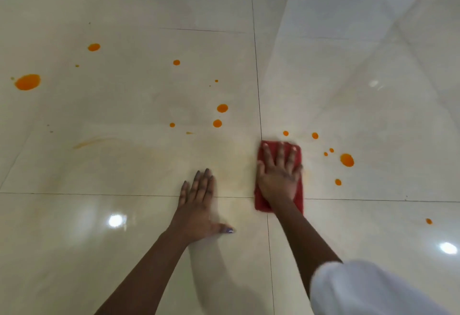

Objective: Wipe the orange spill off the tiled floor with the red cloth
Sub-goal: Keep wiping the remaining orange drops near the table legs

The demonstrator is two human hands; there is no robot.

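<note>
sleeve: my white sleeve (368, 287) is bunched up at the bottom right corner, closest thing to the camera

floor: glossy cream tiled floor (124, 252) with thin dark grout lines, a few bright light glares bouncing off it near me

left hand: my left hand (199, 207) is flat on the tile, palm down, fingers straight and close together, thumb sticking out to the right. not holding anything, sitting right across a grout line

right hand: my right hand (278, 175) is splayed out flat on top of the cloth, fingers fanned, palm pushing it into the floor. pressing, not pinching or gripping it

cloth: the red cloth (261, 202) is folded into a longish rectangle under my right hand, right where the grout lines cross, a bit right of centre. it shows around my fingers and down past my wrist

smear: faint yellowish haze (234, 160) on the tile between my hands and further out to the left, with a thin orange streak (87, 142) at its far left edge

drops nearby: orange spill drops (347, 160) just right of the cloth, biggest one there plus some small dots around it, one stray dot (429, 221) way off right

drops further out: two medium drops (222, 108) past the cloth on the left tile, tiny specks near them

far drops: a big blob (27, 82) at the far left, and two smaller drops (93, 47) beyond it, all well apart from the cloth
</note>
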